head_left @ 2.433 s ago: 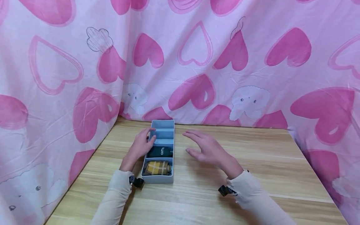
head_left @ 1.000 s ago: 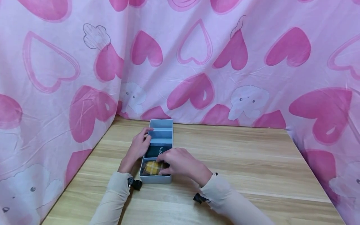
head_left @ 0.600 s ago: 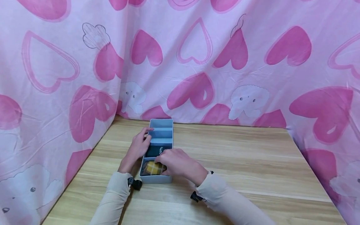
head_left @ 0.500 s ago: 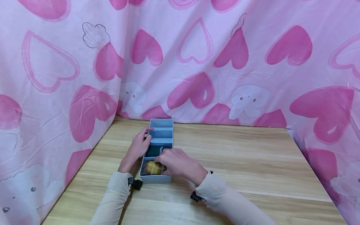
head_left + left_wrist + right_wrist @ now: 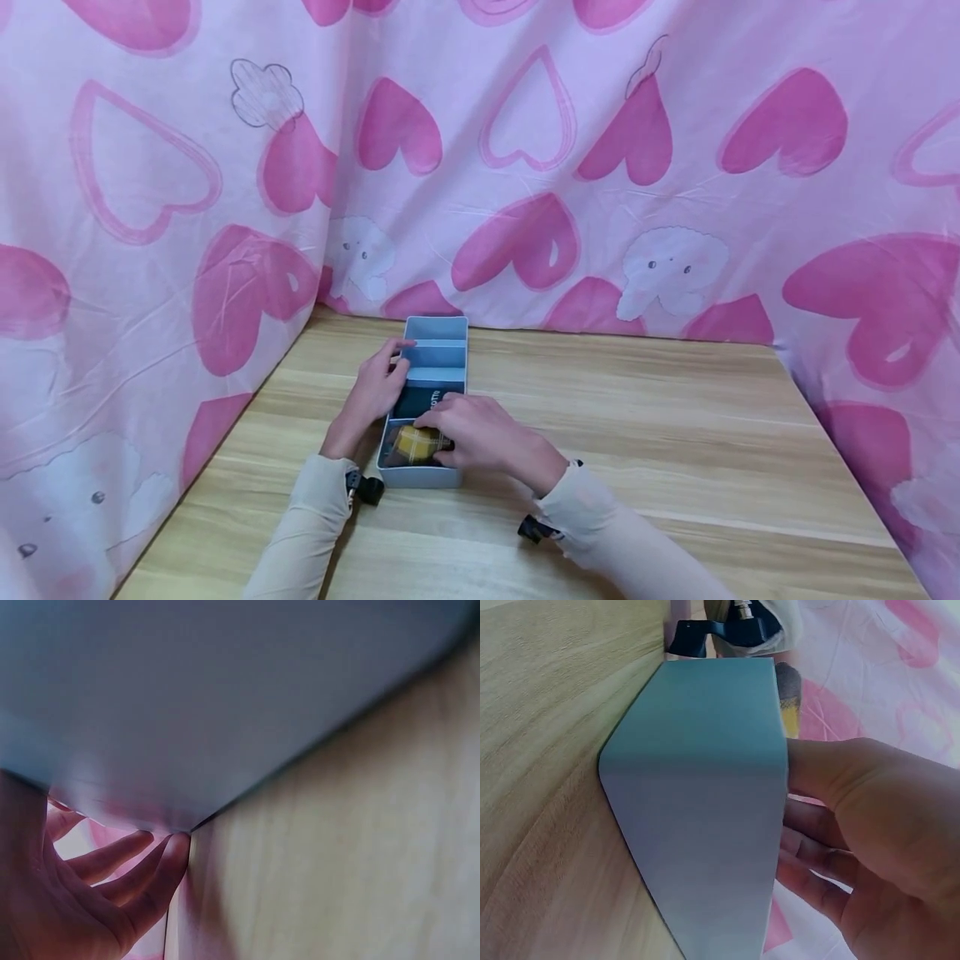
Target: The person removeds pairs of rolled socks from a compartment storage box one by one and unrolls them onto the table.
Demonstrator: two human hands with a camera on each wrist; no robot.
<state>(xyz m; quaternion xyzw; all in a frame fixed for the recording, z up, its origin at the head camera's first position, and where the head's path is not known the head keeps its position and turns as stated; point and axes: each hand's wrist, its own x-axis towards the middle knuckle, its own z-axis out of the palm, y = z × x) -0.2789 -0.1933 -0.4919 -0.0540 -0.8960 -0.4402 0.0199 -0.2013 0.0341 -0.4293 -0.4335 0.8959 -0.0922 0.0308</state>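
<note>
- Currently, one right hand (image 5: 491, 435) has its fingers bent over the right rim, thumb and fingertips pinching one yellow-and-brown plaid cloth bundle (image 5: 412, 445) with white lines.
- That bundle lies under the fingertips, to the left of the palm, in the nearest of four compartments.
- One left hand (image 5: 372, 385) is spread with fingers nearly straight, touching the left wall and rim farther along.
- Both hands touch one long, narrow, blue-grey box (image 5: 422, 478), upright, its length running near to far, with three dividers.
- One dark folded cloth item (image 5: 415, 402) with white lettering sits in the second compartment from the near end.
- Two beige sleeves (image 5: 315, 504) and two black wrist devices (image 5: 367, 489) are nearer.
- Beneath lies one wood-grain table (image 5: 645, 433); beyond it hangs pink heart-print fabric (image 5: 517, 92).
</note>
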